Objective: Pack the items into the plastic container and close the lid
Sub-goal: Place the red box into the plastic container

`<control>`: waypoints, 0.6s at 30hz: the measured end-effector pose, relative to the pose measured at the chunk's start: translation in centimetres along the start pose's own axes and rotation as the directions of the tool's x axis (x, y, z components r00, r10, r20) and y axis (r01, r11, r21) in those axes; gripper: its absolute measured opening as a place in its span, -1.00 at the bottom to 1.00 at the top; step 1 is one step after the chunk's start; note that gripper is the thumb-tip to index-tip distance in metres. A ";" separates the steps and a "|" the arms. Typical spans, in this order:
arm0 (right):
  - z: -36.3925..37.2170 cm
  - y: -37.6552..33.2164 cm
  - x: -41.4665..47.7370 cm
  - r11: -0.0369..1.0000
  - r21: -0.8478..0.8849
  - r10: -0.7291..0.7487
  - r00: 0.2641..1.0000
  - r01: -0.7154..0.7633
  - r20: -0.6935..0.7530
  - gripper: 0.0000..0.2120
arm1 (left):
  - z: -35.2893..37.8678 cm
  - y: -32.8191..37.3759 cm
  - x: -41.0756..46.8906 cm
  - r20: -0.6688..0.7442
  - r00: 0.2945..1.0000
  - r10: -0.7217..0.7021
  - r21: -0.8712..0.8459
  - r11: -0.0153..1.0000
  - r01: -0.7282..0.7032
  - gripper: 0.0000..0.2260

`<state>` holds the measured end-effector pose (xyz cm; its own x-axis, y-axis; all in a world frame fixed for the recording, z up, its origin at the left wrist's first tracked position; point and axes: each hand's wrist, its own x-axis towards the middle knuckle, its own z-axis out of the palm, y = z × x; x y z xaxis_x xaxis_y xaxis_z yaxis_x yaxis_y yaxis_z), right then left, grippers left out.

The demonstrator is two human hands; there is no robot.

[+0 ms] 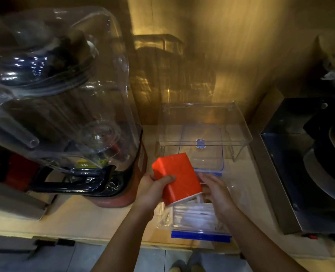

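Note:
My left hand (152, 190) grips an orange-red box (179, 177) with a white bottom edge, held tilted just above the clear plastic container (163, 216). The container sits near the counter's front edge, has a blue latch (201, 236) on its near side, and holds several white wrapped items (194, 214). My right hand (216, 191) reaches into the container beside the box, fingers bent among the white items; whether it grips one is unclear. A clear lid with blue trim (207, 158) lies flat on the counter just behind the container.
A large blender with a clear sound cover (64, 85) and red base stands at the left. A clear acrylic riser (204, 122) stands behind the lid. At the right is a dark metal appliance (308, 163). A wooden wall runs along the back.

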<state>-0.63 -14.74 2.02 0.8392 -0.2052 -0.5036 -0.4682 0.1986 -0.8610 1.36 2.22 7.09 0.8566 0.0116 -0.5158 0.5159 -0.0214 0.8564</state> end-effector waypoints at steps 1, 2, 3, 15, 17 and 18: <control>0.0 0.0 0.3 1.000 -0.025 0.002 0.999 -0.003 -0.034 -0.83 | -0.3 0.3 -0.1 -0.024 0.998 0.059 0.033 0.998 -0.058 -0.76; 0.0 0.1 0.7 0.999 -0.049 0.011 0.998 -0.014 -0.062 -0.86 | -0.6 0.6 -0.2 -0.044 0.993 0.105 0.070 0.992 -0.102 -0.71; 0.1 0.2 1.2 0.997 -0.073 0.028 0.997 -0.033 -0.075 -0.87 | -0.9 0.8 -0.4 -0.061 0.988 0.144 0.104 0.985 -0.138 -0.68; 6.3 1.0 3.0 0.972 -0.210 0.142 0.974 -0.104 0.174 -0.83 | -2.7 0.7 -2.1 -0.150 0.924 0.353 0.272 0.913 -0.304 -0.55; 7.2 1.1 3.1 0.972 -0.201 0.158 0.968 -0.118 0.195 -0.82 | -3.1 0.8 -2.2 -0.163 0.920 0.356 0.269 0.913 -0.306 -0.55; 7.5 1.3 3.0 0.973 -0.196 0.162 0.966 -0.123 0.202 -0.83 | -3.2 0.8 -2.2 -0.168 0.919 0.356 0.264 0.915 -0.306 -0.56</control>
<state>3.40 -7.93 -0.07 0.7903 0.0273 -0.6121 -0.6127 0.0308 -0.7897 -0.11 5.40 9.00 0.9713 0.1714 -0.1647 0.2091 -0.2871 0.9348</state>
